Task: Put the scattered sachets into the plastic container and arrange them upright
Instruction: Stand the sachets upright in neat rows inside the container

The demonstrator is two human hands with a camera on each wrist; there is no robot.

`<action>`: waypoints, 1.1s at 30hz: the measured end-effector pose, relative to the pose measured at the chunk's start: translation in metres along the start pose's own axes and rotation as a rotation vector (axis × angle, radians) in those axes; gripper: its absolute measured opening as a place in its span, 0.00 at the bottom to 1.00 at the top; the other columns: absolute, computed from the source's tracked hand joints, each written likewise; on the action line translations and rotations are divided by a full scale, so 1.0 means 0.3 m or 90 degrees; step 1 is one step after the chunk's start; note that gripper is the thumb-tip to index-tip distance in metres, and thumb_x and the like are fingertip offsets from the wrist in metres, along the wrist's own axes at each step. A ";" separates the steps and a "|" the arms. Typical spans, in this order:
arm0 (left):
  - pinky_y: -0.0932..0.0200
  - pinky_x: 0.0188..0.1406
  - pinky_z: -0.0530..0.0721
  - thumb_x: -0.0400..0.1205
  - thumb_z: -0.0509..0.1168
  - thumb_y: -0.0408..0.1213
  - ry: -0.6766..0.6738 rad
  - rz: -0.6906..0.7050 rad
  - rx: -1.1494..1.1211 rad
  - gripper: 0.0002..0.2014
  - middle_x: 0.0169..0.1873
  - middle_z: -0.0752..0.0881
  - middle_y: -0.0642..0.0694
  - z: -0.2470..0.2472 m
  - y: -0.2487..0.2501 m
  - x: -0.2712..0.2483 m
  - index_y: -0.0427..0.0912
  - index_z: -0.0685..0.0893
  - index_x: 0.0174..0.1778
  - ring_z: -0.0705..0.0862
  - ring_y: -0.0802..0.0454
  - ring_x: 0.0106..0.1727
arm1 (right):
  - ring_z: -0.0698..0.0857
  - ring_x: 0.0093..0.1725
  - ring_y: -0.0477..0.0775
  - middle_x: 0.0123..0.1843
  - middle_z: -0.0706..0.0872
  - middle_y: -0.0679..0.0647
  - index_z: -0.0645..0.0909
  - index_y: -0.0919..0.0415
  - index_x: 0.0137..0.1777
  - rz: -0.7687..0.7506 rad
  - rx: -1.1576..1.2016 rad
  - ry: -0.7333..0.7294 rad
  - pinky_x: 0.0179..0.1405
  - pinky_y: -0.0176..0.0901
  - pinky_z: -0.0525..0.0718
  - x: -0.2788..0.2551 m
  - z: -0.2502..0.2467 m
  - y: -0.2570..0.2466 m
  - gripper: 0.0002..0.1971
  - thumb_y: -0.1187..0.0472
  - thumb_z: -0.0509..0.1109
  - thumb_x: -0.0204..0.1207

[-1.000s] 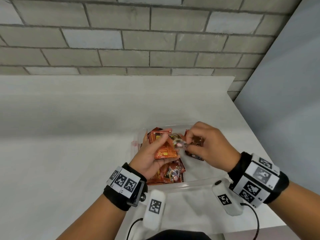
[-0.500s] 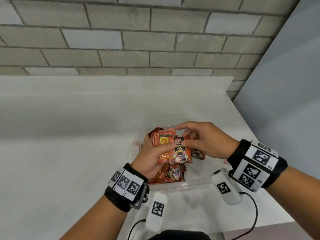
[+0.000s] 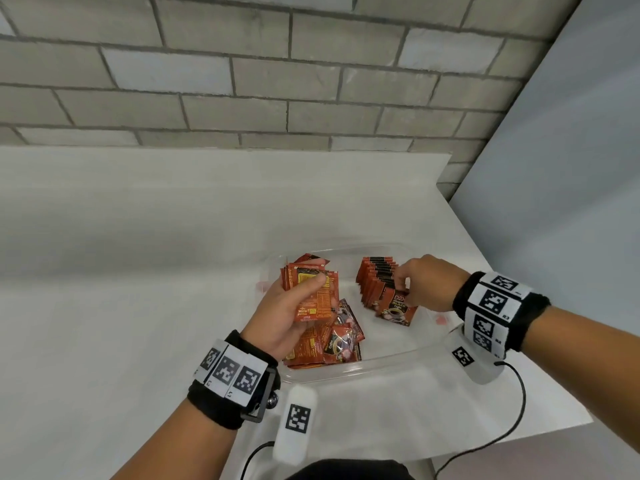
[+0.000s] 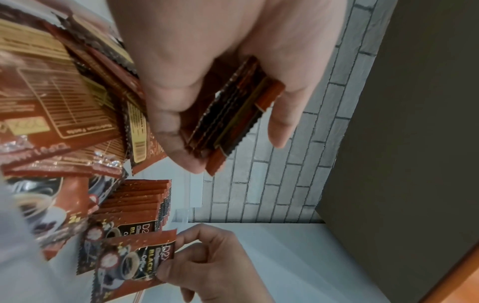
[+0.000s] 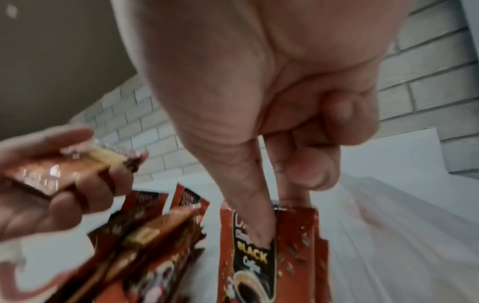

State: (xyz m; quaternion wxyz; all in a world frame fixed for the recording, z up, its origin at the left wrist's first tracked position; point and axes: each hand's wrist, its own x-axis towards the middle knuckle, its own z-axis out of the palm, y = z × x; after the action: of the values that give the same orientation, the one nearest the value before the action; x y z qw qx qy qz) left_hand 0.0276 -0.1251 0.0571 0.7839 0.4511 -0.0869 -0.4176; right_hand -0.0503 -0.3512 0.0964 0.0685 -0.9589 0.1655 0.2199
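A clear plastic container [image 3: 377, 365] sits on the white table. My left hand [image 3: 294, 306] grips a stack of red-orange coffee sachets [image 3: 311, 292] above the container's left side; the stack's edges [image 4: 233, 114] show between thumb and fingers. Loose sachets [image 3: 332, 344] lie flat below it. An upright row of sachets [image 3: 375, 278] stands in the right half. My right hand [image 3: 412, 285] pinches the top of one sachet [image 3: 396, 308] at the near end of that row, thumb on its front [image 5: 249, 242].
A grey brick wall [image 3: 242, 71] backs the table and a grey panel [image 3: 561, 168] stands at the right. The table's right edge [image 3: 540, 341] runs close to the container. A black cable [image 3: 509, 424] trails near the front edge.
My right hand took one sachet from the left hand's stack and carried it right to the upright row. The left hand stayed over the container's left side with its stack.
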 end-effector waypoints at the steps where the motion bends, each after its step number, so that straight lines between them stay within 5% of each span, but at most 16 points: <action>1: 0.53 0.38 0.88 0.70 0.69 0.40 0.000 -0.002 0.001 0.18 0.40 0.88 0.40 0.000 0.000 0.000 0.39 0.83 0.56 0.88 0.48 0.38 | 0.79 0.39 0.50 0.41 0.80 0.48 0.82 0.55 0.47 0.000 -0.020 -0.004 0.28 0.34 0.70 0.007 0.008 0.001 0.06 0.65 0.70 0.73; 7: 0.52 0.38 0.87 0.71 0.69 0.39 -0.003 -0.006 -0.008 0.18 0.41 0.88 0.40 -0.002 0.004 0.000 0.40 0.83 0.56 0.88 0.47 0.39 | 0.80 0.42 0.53 0.47 0.85 0.54 0.84 0.58 0.48 -0.021 -0.075 -0.023 0.39 0.40 0.78 0.044 0.030 -0.003 0.08 0.69 0.67 0.74; 15: 0.53 0.37 0.88 0.72 0.69 0.38 0.006 -0.010 -0.013 0.20 0.42 0.87 0.40 -0.001 0.006 -0.001 0.40 0.82 0.60 0.88 0.47 0.38 | 0.79 0.39 0.54 0.41 0.79 0.52 0.75 0.54 0.36 -0.033 -0.124 -0.034 0.28 0.37 0.71 0.066 0.031 -0.019 0.10 0.69 0.66 0.74; 23: 0.53 0.36 0.88 0.71 0.70 0.39 0.009 -0.016 -0.015 0.23 0.43 0.87 0.39 0.001 0.003 0.004 0.38 0.80 0.62 0.88 0.46 0.38 | 0.76 0.37 0.55 0.42 0.75 0.55 0.81 0.63 0.52 -0.021 -0.246 -0.049 0.24 0.36 0.66 0.074 0.035 -0.042 0.06 0.66 0.65 0.77; 28: 0.52 0.37 0.87 0.70 0.70 0.40 0.004 -0.017 -0.012 0.21 0.42 0.87 0.39 -0.002 0.001 0.004 0.39 0.82 0.59 0.87 0.46 0.39 | 0.70 0.28 0.51 0.32 0.67 0.51 0.78 0.63 0.49 -0.040 -0.302 -0.032 0.23 0.37 0.65 0.075 0.018 -0.069 0.05 0.69 0.62 0.77; 33: 0.52 0.36 0.88 0.71 0.70 0.38 0.008 -0.016 -0.027 0.22 0.43 0.87 0.39 -0.007 0.001 0.005 0.39 0.81 0.62 0.88 0.47 0.38 | 0.75 0.34 0.55 0.33 0.71 0.51 0.80 0.62 0.48 -0.059 -0.333 -0.021 0.23 0.36 0.64 0.084 0.008 -0.082 0.05 0.69 0.64 0.76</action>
State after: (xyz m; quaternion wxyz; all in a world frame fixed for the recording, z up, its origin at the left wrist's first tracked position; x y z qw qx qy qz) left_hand 0.0299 -0.1248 0.0557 0.7887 0.4381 -0.0671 -0.4261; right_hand -0.0213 -0.3348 0.0847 -0.1688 -0.9469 0.0576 0.2676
